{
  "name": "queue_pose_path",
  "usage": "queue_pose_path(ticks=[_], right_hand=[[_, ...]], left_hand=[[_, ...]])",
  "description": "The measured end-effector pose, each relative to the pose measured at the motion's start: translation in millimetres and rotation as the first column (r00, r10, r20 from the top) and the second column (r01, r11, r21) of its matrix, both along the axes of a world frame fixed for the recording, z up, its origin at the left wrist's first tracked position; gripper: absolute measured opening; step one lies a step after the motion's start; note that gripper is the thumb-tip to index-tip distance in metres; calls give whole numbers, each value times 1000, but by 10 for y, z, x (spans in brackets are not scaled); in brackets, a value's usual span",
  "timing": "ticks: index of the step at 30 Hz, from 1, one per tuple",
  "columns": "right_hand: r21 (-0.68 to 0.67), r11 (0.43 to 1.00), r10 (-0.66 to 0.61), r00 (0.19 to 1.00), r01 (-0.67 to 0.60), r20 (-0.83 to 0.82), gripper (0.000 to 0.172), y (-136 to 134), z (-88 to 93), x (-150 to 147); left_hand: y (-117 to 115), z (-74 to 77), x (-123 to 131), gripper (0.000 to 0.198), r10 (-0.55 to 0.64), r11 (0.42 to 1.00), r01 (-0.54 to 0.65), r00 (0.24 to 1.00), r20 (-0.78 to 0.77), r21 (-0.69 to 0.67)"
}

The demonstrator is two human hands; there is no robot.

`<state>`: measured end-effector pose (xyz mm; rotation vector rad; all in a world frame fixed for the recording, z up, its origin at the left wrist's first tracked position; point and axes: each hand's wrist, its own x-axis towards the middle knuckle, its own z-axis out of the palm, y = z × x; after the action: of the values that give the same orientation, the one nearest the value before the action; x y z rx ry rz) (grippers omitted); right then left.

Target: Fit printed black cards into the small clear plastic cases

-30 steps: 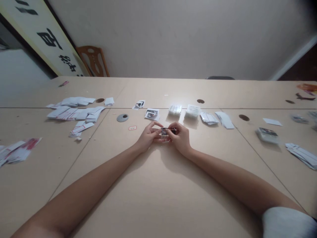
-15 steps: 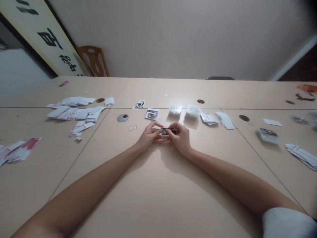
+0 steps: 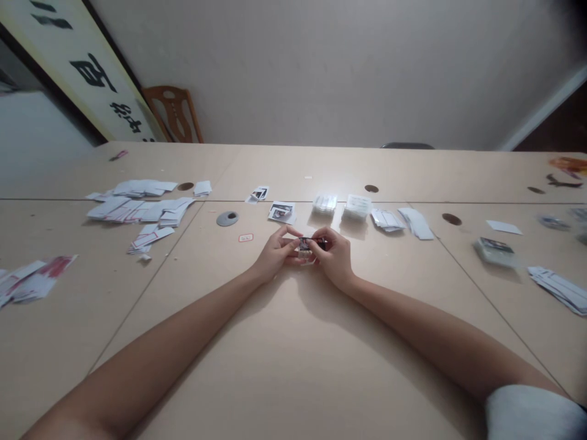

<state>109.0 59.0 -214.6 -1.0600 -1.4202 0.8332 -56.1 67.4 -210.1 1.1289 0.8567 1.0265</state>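
Note:
Between my two hands is a small dark picture card, with a pale, clear-looking edge hanging below it that may be a plastic sleeve. My left hand closes on its left side, thumb in front and fingers behind. On the right side, my right hand pinches the card, its thumb lying across the printed face. Both hands are just above the table, and parts of the card are covered by the fingers. Beyond them lies a small pile of photo cards, nearest to my left hand.
Two stacks of clear plastic sleeves stand past my hands, with white paper slips to their right. Piles of white cards spread at left. A clear box is at right. Round holes and a grey grommet mark the table.
Almost nothing differs. Both hands keep the same hold on the card, and the pale edge under it has shifted very slightly.

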Motion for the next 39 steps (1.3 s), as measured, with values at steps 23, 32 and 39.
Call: queue_pose_path(ticks=[23, 32, 39], right_hand=[[-16, 1000, 9, 1000, -9, -14, 14, 2, 0, 6], [9, 1000, 7, 1000, -7, 3, 14, 11, -2, 6], [32, 999, -14, 999, 13, 30, 12, 12, 4, 0]], left_hand=[[-9, 6, 3, 47, -3, 1000, 3, 1000, 3, 4], [-14, 23, 13, 50, 3, 1000, -3, 1000, 22, -13], [0, 4, -3, 50, -1, 1000, 1, 1000, 26, -17]])
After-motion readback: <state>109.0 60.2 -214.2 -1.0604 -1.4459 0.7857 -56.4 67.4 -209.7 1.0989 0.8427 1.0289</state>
